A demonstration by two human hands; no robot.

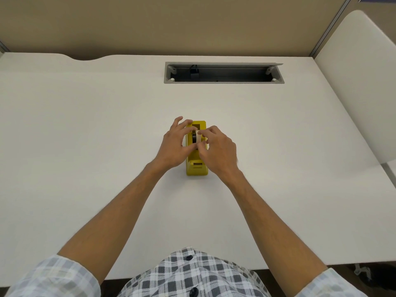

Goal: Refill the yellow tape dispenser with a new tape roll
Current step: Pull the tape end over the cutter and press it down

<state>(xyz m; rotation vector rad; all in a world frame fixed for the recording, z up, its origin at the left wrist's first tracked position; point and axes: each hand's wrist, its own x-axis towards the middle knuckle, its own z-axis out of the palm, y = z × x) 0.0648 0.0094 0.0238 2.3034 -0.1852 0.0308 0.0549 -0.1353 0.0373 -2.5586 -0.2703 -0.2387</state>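
Observation:
A yellow tape dispenser (196, 167) stands on the white desk (85, 125) in the middle, its cutter end toward me. A pale tape roll (198, 136) on a black core sits upright in the dispenser's well. My left hand (175, 144) grips the roll from the left, thumb and fingers around its side. My right hand (218, 148) pinches the roll from the right and covers part of it. Both hands hide the middle of the dispenser.
An open grey cable tray (224, 72) is recessed in the desk behind the dispenser. A tan partition wall (171, 24) runs along the back, and a white side panel (360, 82) stands at the right.

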